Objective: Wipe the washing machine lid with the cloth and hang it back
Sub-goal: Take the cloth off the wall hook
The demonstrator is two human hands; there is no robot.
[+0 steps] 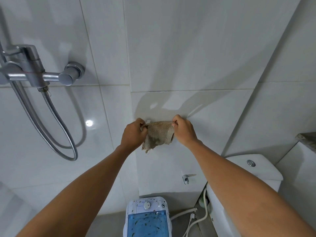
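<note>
Both arms raised toward the white tiled wall (188, 48). One cloth (158, 135), beige, ribbed weave, with dark stains toward its lower half. It is held up against the wall, stretched between two hands by its top edge; the rest hangs loose below, lower edge frayed.

Left hand (134, 134): fingers curled and pinched on the cloth's upper left corner. Right hand (183, 130): fingers curled and pinched on the upper right corner. Both grips closed on fabric. Whatever the cloth hangs from is hidden behind hands and cloth; cannot tell whether it is hooked on.

One washing machine (147, 217), small, white, directly below the cloth at the bottom edge of the view, standing against the foot of the wall. Its lid (147, 224) is translucent blue, closed, speckled with dark flecks. One round dial (147, 205) on the panel behind the lid.

One small metal bracket (185, 178) on the wall, above and right of the machine. One toilet cistern (253, 170) at the right, with one chrome flush button (251, 163) on its top. One shower mixer (34, 71) at the wall's upper left; one metal hose (56, 117) loops down from it. White hoses (193, 219) trail on the floor between machine and toilet; count unclear.
</note>
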